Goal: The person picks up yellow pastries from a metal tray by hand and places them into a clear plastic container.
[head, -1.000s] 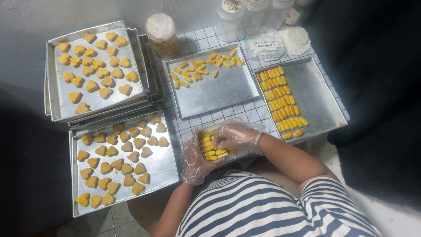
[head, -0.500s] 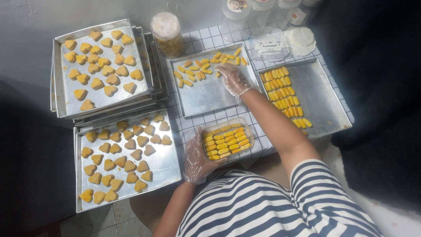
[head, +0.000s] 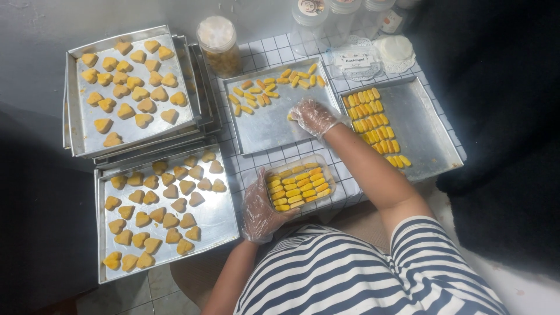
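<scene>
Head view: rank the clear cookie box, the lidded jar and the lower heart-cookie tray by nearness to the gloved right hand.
From the right hand:
1. Clear cookie box, just below, held by the left hand.
2. Lidded jar, up-left.
3. Lower heart-cookie tray, far left.

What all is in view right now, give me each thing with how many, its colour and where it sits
Heart-shaped cookies: many, golden, on the two left trays.
Stacked trays: several, silver, upper left.
Lower tray: one, silver, lower left.
Middle tray: one, silver, centre.
Right tray: one, silver, right.
Finger cookies: many, yellow, on the middle and right trays and in the container.
Plastic container: one, clear, near the body.
Jar: one, clear, pale lid, top.
Lidded tubs: a few, clear, top right.
Left hand: gloved, at the container's edge.
Right hand: gloved, over the middle tray, fingers closed around a finger cookie.
</scene>
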